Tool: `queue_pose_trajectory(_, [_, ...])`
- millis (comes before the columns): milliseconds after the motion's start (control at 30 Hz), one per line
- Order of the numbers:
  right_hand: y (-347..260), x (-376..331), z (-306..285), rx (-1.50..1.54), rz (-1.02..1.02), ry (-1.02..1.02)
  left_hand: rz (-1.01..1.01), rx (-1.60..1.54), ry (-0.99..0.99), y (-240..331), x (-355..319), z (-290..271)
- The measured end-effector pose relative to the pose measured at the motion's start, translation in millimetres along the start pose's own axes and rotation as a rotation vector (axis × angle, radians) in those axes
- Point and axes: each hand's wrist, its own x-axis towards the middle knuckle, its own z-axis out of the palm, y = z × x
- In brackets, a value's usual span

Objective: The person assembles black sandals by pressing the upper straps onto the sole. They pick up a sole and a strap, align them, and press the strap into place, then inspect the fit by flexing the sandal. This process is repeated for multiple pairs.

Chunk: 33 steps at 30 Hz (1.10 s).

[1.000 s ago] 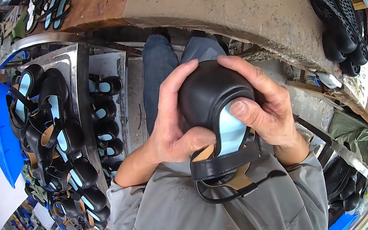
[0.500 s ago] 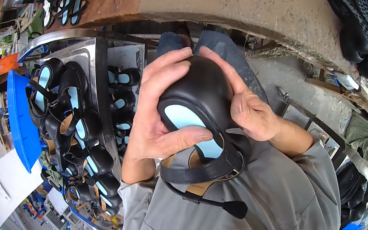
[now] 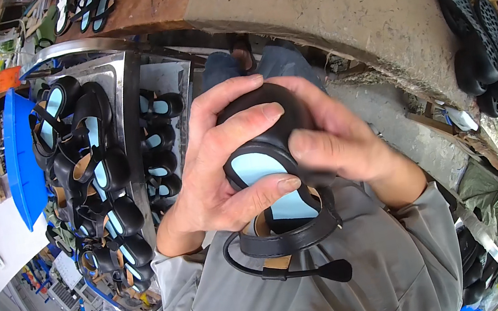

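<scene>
A black closed-toe sandal (image 3: 276, 97) with a pale blue insole and an ankle strap is held up in front of my chest, its rounded toe pointing away from me. My left hand (image 3: 223, 153) grips it from the left, with the thumb across the insole and the fingers over the toe. On the right side, my right hand (image 3: 339, 135) is closed around the toe, its thumb on the upper and slightly blurred. The ankle strap (image 3: 290, 236) hangs in a loop toward me, its loose black end lying over my grey shirt.
A metal rack (image 3: 123, 90) at left carries several similar black sandals (image 3: 106, 170), with more on a lower shelf. Beside it stands a blue plastic tray (image 3: 24, 160). A worn brown workbench (image 3: 316, 4) runs along the far side, with upturned black shoes (image 3: 472, 32) at its right end.
The sandal has turned slightly in my hands. My left index finger has come down over the toe, and my right thumb has shifted left across the upper.
</scene>
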Motion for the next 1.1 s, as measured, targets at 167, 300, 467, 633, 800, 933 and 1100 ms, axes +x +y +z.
queue_pose_trajectory(167, [-18.5,5.8,-1.0,-0.18,-0.018,0.11,-0.103,0.092,-0.092,5.5,11.4,4.1])
queue_pose_trajectory(300, [-42.4,2.1,0.7,-0.657,-0.156,0.07,-0.512,-0.783,0.286,17.8,1.8,17.9])
queue_pose_trajectory(467, [-5.1,-9.0,-8.5,-0.103,-0.271,0.159,-0.722,-0.837,-0.055,14.3,-80.0,28.9])
queue_pose_trajectory(633, [24.2,-21.3,-7.8,-0.059,-0.317,0.264,-0.541,-0.3,-0.086,34.5,-99.7,34.3])
queue_pose_trajectory(800, [26.9,-29.4,-1.8,-0.144,-0.323,0.261,-0.437,-0.215,0.012,37.8,-113.5,38.5])
queue_pose_trajectory(933, [24.1,-39.2,-13.2,-0.276,-0.368,0.12,-0.363,-0.196,0.021,42.1,-113.2,41.7])
queue_pose_trajectory(1100, [26.9,-44.0,-11.4,-0.312,-0.436,0.084,-0.21,-0.067,0.087,47.9,-99.8,52.1])
